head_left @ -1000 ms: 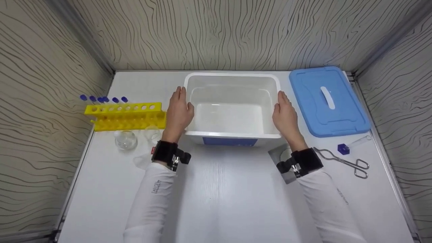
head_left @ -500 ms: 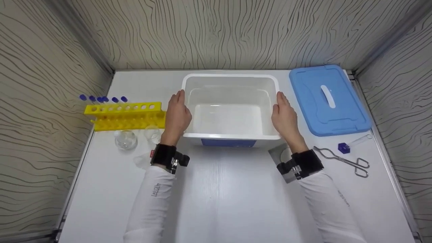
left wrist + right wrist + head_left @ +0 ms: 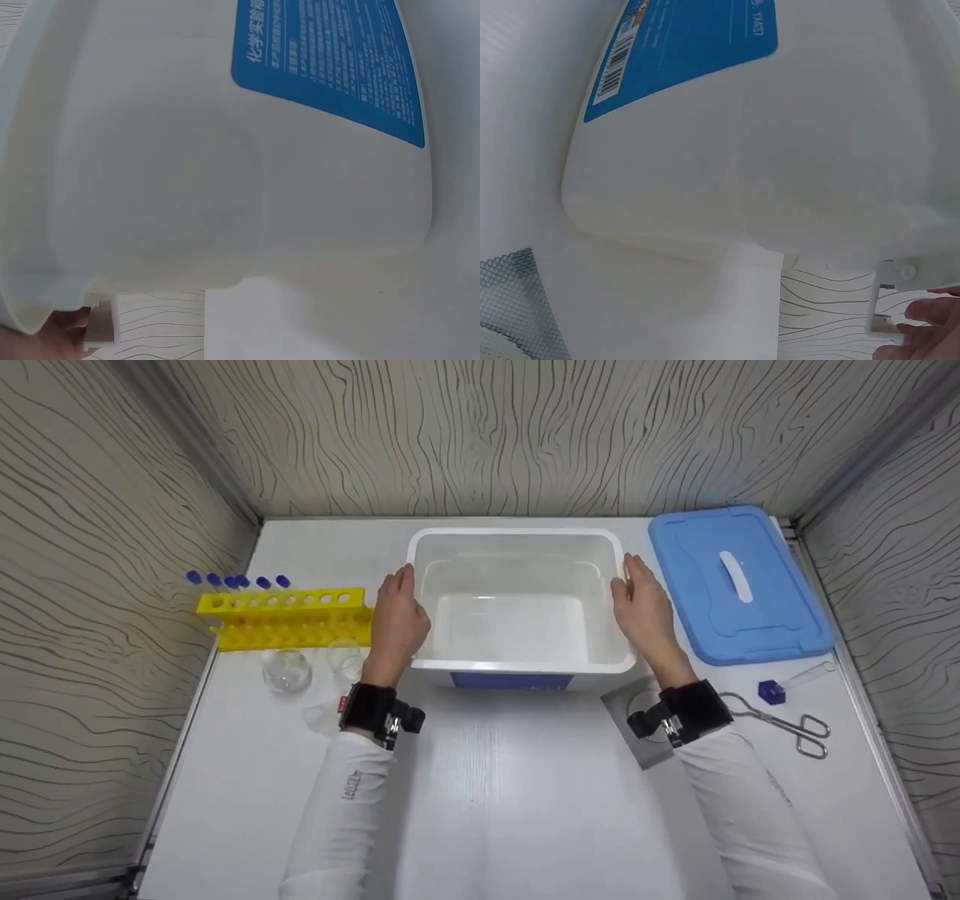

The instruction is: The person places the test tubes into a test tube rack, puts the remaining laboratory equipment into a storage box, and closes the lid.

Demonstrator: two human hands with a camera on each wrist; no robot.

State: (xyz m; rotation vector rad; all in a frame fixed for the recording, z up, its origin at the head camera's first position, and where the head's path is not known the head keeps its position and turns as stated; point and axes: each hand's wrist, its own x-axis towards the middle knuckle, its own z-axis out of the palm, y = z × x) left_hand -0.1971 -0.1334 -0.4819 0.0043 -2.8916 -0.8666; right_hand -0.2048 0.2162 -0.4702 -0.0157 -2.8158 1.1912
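A white plastic bin (image 3: 517, 534) with a blue label (image 3: 510, 681) on its near wall stands at the middle back of the white table. My left hand (image 3: 397, 616) lies flat against its left wall with fingers straight, thumb at the rim. My right hand (image 3: 645, 609) lies the same way against the right wall. The left wrist view is filled by the bin (image 3: 225, 172), with a fingertip (image 3: 64, 326) under its rim. In the right wrist view the bin (image 3: 780, 150) looms close, fingertips (image 3: 930, 330) by the rim latch.
A blue lid (image 3: 739, 585) lies to the bin's right. In front of it are a blue-capped tube (image 3: 784, 686), metal tongs (image 3: 787, 725) and a wire mesh square (image 3: 637, 727). At the left stand a yellow tube rack (image 3: 285, 619), a flask (image 3: 286, 671) and a beaker (image 3: 343, 654).
Both hands have stayed on the bin's sides, the right hand a little farther forward along the wall. The view has shifted slightly; the bin has barely moved.
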